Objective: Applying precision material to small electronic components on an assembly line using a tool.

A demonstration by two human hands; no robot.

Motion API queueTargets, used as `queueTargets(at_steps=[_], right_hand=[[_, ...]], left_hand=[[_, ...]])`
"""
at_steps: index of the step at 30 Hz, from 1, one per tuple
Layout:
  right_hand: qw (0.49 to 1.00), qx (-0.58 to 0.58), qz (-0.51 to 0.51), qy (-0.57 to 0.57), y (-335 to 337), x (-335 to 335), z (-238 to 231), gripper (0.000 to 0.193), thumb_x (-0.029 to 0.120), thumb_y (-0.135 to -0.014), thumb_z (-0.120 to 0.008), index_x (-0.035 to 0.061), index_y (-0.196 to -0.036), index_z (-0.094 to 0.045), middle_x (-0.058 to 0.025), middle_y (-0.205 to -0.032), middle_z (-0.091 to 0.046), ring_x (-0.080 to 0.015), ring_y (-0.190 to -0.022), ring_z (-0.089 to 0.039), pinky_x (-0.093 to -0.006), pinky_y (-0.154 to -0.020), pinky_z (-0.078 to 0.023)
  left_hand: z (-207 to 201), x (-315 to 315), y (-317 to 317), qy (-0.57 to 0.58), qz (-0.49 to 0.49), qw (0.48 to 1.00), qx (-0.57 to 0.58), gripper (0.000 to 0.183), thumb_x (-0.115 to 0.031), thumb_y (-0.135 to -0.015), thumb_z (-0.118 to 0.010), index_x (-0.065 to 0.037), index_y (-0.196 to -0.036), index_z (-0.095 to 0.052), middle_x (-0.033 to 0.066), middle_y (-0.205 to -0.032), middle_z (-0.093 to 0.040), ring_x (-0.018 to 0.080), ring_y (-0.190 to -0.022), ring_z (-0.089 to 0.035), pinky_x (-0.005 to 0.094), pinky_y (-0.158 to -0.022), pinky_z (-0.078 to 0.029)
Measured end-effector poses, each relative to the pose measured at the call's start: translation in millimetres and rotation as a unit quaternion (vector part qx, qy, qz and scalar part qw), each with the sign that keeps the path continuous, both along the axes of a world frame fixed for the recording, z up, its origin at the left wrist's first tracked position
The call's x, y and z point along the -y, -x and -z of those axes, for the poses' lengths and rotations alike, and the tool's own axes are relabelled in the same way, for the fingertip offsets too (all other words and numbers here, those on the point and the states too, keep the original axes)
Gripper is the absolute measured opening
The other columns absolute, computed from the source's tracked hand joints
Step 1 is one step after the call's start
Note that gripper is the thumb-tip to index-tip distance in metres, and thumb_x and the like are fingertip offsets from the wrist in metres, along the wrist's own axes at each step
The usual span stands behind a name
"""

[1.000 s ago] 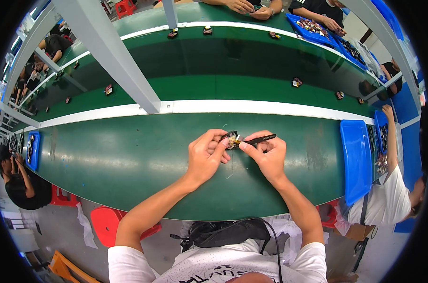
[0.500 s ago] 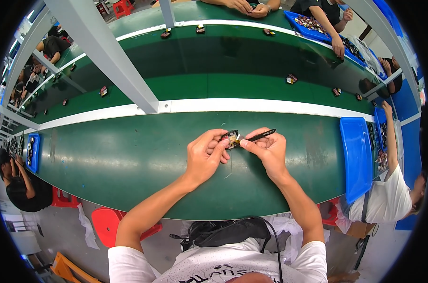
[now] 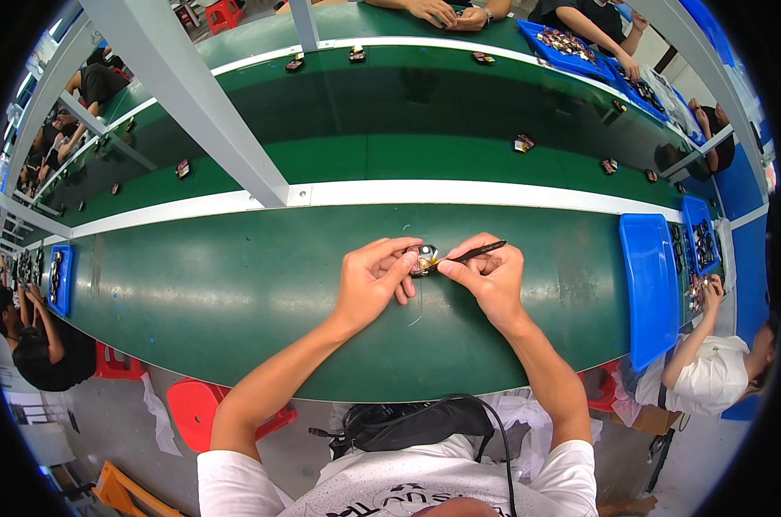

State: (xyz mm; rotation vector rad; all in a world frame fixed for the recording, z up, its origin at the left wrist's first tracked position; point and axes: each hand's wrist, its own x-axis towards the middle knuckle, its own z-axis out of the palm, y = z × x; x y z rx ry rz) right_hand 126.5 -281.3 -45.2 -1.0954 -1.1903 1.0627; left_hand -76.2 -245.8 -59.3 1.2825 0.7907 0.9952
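Note:
Over the green worktop [image 3: 261,284], my left hand [image 3: 369,280] is closed around the edge of a small black electronic device [image 3: 426,259]. The device has exposed insides, with yellow, reddish and white bits showing. A pair of black tweezers [image 3: 479,252] is pinched in my right hand [image 3: 494,280]. The tweezers' narrow end points left and meets the device at its right side. Exactly which part the tips touch is too small to make out.
A white rail [image 3: 459,196] and slanted post [image 3: 192,103] divide the worktop from a green conveyor belt [image 3: 390,159] carrying small devices [image 3: 523,143]. A blue tray [image 3: 650,289] lies at right, a smaller blue tray [image 3: 59,280] at left. Co-workers sit around; a red stool [image 3: 192,412] stands below.
Devices on the belt have shifted slightly left. The device in my left hand has turned a little. The co-worker at right has lowered an arm; another's hand beyond the belt has drawn back toward a tray.

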Motion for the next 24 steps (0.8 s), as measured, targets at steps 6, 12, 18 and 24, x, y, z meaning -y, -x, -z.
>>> queueTargets(at_steps=[6, 12, 18, 24], right_hand=[[0.996, 0.033, 0.044, -0.069, 6.1, 4.7, -0.9, 0.012, -0.003, -0.078, -0.083, 0.0006, -0.084, -0.073, 0.0007, -0.072, -0.065, 0.0016, -0.050, -0.038, -0.0184, -0.045, -0.026], [0.987, 0.105, 0.067, -0.101, 7.9, 7.0, -1.6, 0.013, -0.002, -0.077, -0.084, 0.0019, -0.085, -0.075, -0.0004, -0.071, -0.068, 0.0008, -0.048, -0.039, -0.0204, -0.044, -0.026], [0.987, 0.106, 0.073, -0.093, 7.5, 6.6, -0.1, 0.013, -0.001, -0.076, -0.085, 0.0030, -0.084, -0.075, 0.0007, -0.068, -0.067, 0.0003, -0.048, -0.038, -0.0213, -0.044, -0.025], [0.985, 0.118, 0.068, -0.108, 7.9, 6.9, -0.2, 0.014, -0.001, -0.076, -0.085, 0.0027, -0.085, -0.075, 0.0017, -0.065, -0.064, 0.0004, -0.047, -0.037, -0.0213, -0.044, -0.024]], left_hand=[[0.5, -4.0, 2.8, 0.040, 0.046, 0.997, 0.050, 0.029, -0.011, -0.102, -0.059, 0.010, -0.121, -0.064, 0.0145, -0.084, -0.068, 0.0178, -0.061, -0.068, 0.0267, -0.049, -0.055], [1.3, -3.7, 3.5, 0.040, 0.050, 0.996, 0.057, 0.030, -0.011, -0.102, -0.058, 0.010, -0.122, -0.063, 0.0147, -0.085, -0.069, 0.0177, -0.061, -0.068, 0.0269, -0.049, -0.056], [-0.1, -2.2, 1.2, 0.030, 0.035, 0.997, 0.062, 0.030, -0.010, -0.102, -0.058, 0.010, -0.124, -0.062, 0.0157, -0.085, -0.069, 0.0183, -0.063, -0.068, 0.0268, -0.049, -0.056], [0.5, -1.9, 2.3, 0.040, 0.036, 0.996, 0.070, 0.029, -0.008, -0.102, -0.058, 0.010, -0.124, -0.062, 0.0168, -0.087, -0.070, 0.0184, -0.063, -0.069, 0.0267, -0.048, -0.056]])
